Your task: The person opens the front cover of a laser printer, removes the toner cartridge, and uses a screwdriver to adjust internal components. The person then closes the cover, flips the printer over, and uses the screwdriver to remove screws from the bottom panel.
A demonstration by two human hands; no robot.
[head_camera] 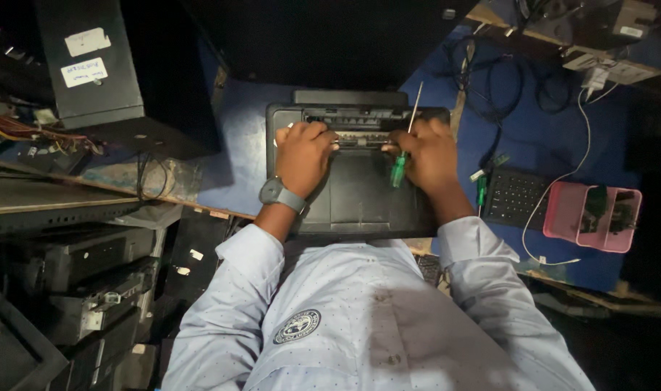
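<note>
A black printer (356, 195) lies on a blue table (232, 174) right in front of me. My left hand (303, 153), with a grey watch on its wrist, rests on the printer's open slot at the left, its fingers pressing the inner strip (359, 137). My right hand (428, 156) sits on the right of the slot and holds a screwdriver (403, 148) with a green handle. The screwdriver's metal shaft points away from me, past the printer's far edge.
A black keypad (515, 197) and a pink tray (594, 216) with small dark items lie to the right, with a white cable (573, 170) and black cables nearby. Black computer cases (91, 61) stand at the left. Stacked dark equipment (77, 289) fills the lower left.
</note>
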